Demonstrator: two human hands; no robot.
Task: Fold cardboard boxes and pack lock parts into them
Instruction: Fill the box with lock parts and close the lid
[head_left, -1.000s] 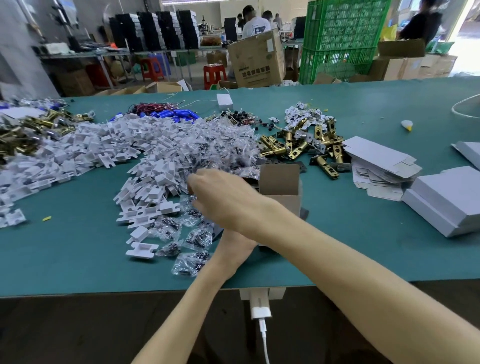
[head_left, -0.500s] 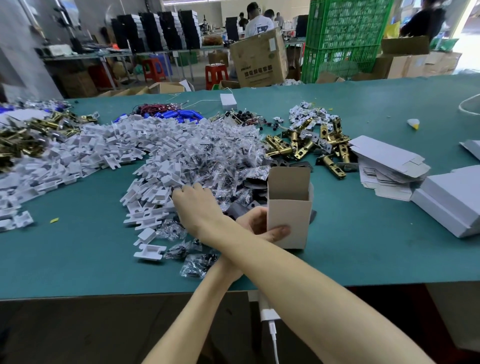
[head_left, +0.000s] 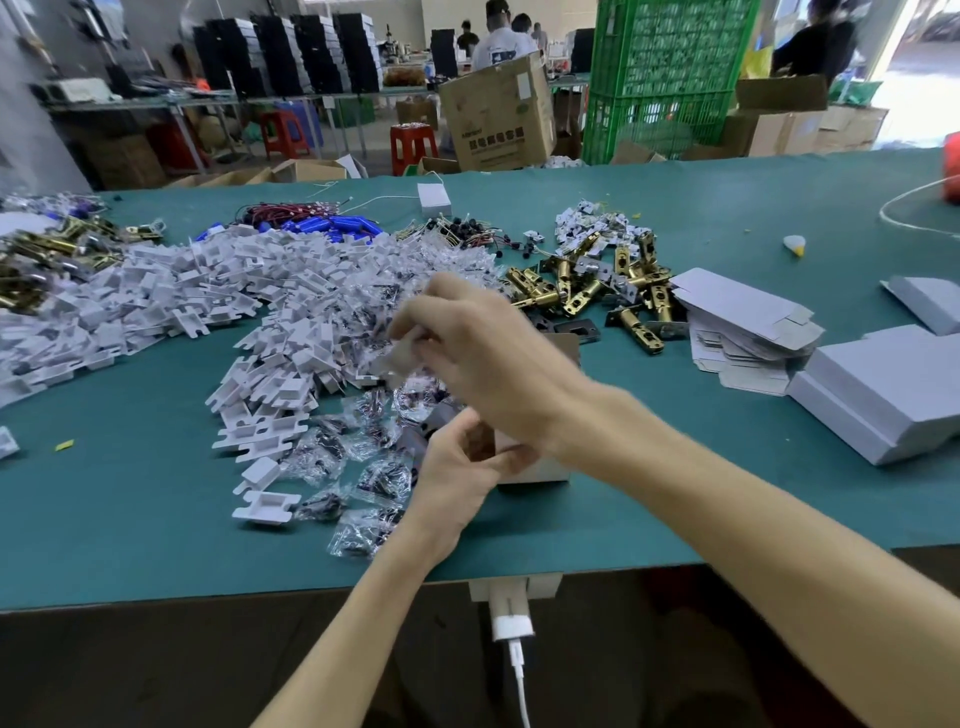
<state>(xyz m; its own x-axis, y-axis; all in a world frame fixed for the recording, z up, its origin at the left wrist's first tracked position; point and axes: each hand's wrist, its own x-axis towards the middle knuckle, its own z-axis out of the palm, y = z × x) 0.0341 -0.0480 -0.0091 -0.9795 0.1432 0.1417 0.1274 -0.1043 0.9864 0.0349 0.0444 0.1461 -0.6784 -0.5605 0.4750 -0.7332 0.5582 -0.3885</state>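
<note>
The small cardboard box stands upright on the green table, near its front edge. It is mostly hidden behind the crossed forearms, with a brown flap showing above the wrist. The left hand grips the box's near side with its fingers curled round it. The right hand hangs above and just left of the box. Its fingers are bent and pinch a small pale piece, which is too blurred to tell its shape.

Just left of the hands lie crinkled clear bags of dark small parts. Beyond them is a broad heap of white plastic pieces, blocky and notched. Shiny brass latches with round barrels lie in a loose pile behind the box. To the right of the latches is a stack of flat blanks of pale grey card, with tabs sticking out. Folded grey boxes with sharp square edges sit at the far right. Glossy blue cylinders lie behind the white heap. A white plug hangs below the table edge.
</note>
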